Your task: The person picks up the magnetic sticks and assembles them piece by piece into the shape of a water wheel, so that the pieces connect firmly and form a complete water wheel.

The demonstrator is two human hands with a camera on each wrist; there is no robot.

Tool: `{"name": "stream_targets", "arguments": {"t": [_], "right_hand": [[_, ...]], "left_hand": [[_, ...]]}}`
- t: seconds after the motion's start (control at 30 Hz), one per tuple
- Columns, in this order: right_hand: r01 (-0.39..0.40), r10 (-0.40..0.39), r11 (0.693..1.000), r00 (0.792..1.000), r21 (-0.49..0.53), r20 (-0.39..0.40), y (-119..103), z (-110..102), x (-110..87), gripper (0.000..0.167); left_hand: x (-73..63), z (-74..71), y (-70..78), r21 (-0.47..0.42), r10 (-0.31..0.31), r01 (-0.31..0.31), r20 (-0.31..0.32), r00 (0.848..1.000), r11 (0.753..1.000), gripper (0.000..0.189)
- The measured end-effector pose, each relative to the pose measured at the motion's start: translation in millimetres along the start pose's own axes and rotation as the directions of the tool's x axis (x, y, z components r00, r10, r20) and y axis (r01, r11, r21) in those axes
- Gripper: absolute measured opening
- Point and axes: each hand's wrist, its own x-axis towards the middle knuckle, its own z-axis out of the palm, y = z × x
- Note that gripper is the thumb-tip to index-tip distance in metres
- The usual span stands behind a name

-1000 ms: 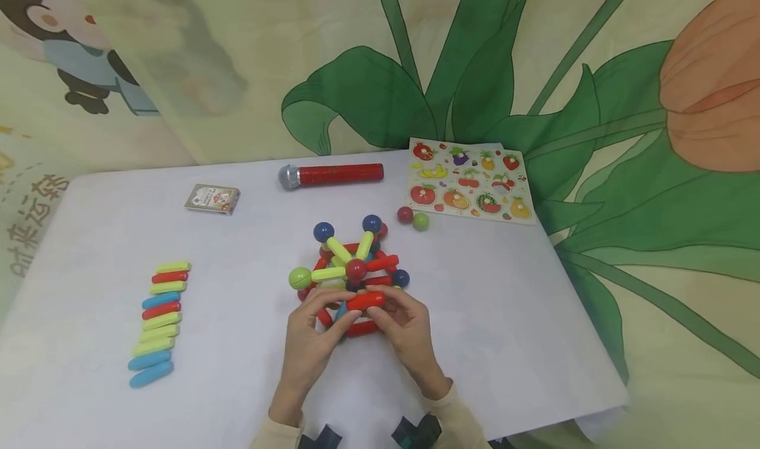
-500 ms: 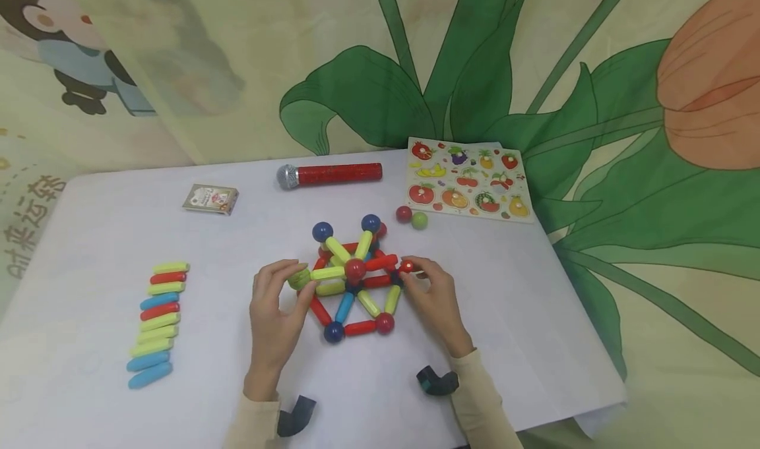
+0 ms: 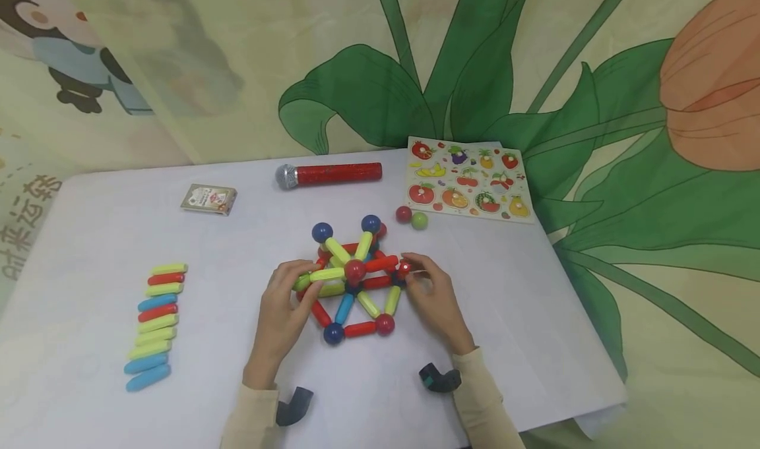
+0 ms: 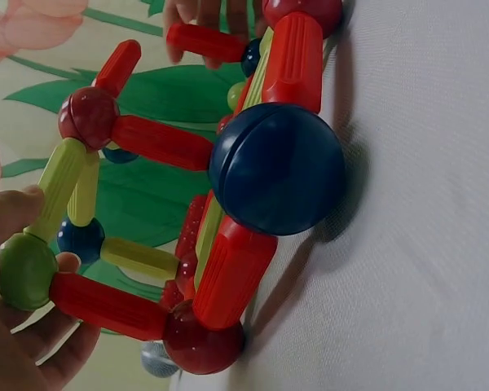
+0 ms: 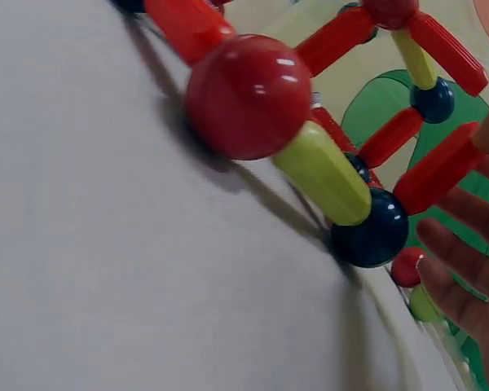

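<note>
A toy structure of magnetic rods and balls (image 3: 355, 270) stands on the white table, with red, yellow and blue rods joined at red, blue and green balls. On its left side my left hand (image 3: 282, 307) grips the green ball (image 4: 26, 273), from which a red and a yellow rod run. My right hand (image 3: 438, 300) pinches the upper end of a red magnetic rod (image 5: 440, 167). The rod's lower end meets the blue ball (image 5: 371, 228) at the structure's right. Another red rod (image 3: 382, 263) juts from the raised red ball toward that hand.
Loose rods lie in a column at the left, among them a blue rod (image 3: 148, 378). Behind the structure are a loose red ball (image 3: 404, 214) and green ball (image 3: 419, 221), a fruit puzzle board (image 3: 469, 182), a red toy microphone (image 3: 338, 173) and a small box (image 3: 209, 199).
Both hands were together in front with the red rod. They have parted: the left moved to the green ball, the right carried the rod to the blue ball at the right.
</note>
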Motion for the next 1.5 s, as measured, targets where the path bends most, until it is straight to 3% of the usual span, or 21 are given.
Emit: {"name": "stream_targets", "arguments": {"t": [0.17,0.23,0.3,0.37,0.47,0.53,0.6,0.73,0.87,0.97,1.03,1.17,1.3,1.5], "right_hand": [[0.011,-0.011,1.0,1.0,0.02,-0.014,0.0,-12.0,31.8,0.035],[0.005,-0.004,1.0,1.0,-0.025,0.031,-0.6,-14.8,49.9,0.036],[-0.023,0.034,0.996,0.992,-0.092,0.125,-1.0,-15.3,67.3,0.038],[-0.045,0.086,0.984,0.966,-0.17,0.245,-0.5,-13.5,82.7,0.042],[-0.031,0.14,0.965,0.902,-0.261,0.408,1.8,-8.0,99.5,0.045],[0.011,0.135,0.956,0.87,-0.292,0.474,3.0,-4.0,105.9,0.042],[0.061,0.113,0.947,0.857,-0.317,0.503,4.4,-0.5,108.7,0.037],[0.071,0.102,0.942,0.871,-0.328,0.481,7.7,-1.3,103.3,0.035],[-0.009,0.115,0.96,0.924,-0.28,0.366,8.1,-11.8,85.3,0.04],[-0.043,0.08,0.985,0.97,-0.166,0.228,1.5,-21.1,66.2,0.04],[-0.028,0.036,0.998,0.988,-0.051,0.151,-6.6,-26.4,52.2,0.039],[0.003,-0.017,0.992,0.995,0.13,0.102,-37.0,-31.4,27.8,0.034],[-0.021,0.001,0.989,0.99,0.144,0.138,-60.6,-28.5,15.2,0.032],[-0.054,0.025,0.982,0.987,0.178,0.16,-31.8,-18.9,10.5,0.039]], "left_hand": [[0.9,0.5,-1.0,-0.008,0.001,-0.001,0.011,1.0,1.0,0.033],[1.0,0.9,-2.5,-0.009,0.002,-0.002,0.011,1.0,1.0,0.033],[0.9,1.3,-3.5,-0.017,0.002,-0.002,0.013,1.0,1.0,0.034],[0.4,1.8,-3.8,-0.019,0.001,0.0,0.016,1.0,1.0,0.034],[-0.5,2.7,-3.8,-0.019,-0.005,0.005,0.022,1.0,1.0,0.035],[-0.7,3.4,-3.6,-0.017,-0.007,0.007,0.026,1.0,1.0,0.036],[-0.4,3.8,-3.1,-0.015,-0.008,0.009,0.027,1.0,1.0,0.036],[0.4,3.7,-1.4,-0.015,-0.007,0.007,0.031,0.999,1.0,0.035],[0.6,3.5,-2.1,-0.017,-0.001,0.002,0.027,1.0,1.0,0.036],[0.0,3.3,-3.8,-0.018,0.002,-0.001,0.023,1.0,1.0,0.036],[-0.6,3.1,-4.9,-0.018,0.001,0.0,0.02,1.0,1.0,0.036],[-1.6,1.7,-5.1,-0.018,-0.002,0.002,0.016,1.0,1.0,0.036],[-2.0,0.9,-5.0,-0.025,0.0,0.0,0.015,1.0,1.0,0.036],[-2.4,1.7,-3.8,-0.034,0.003,-0.002,0.016,1.0,0.999,0.036]]}}
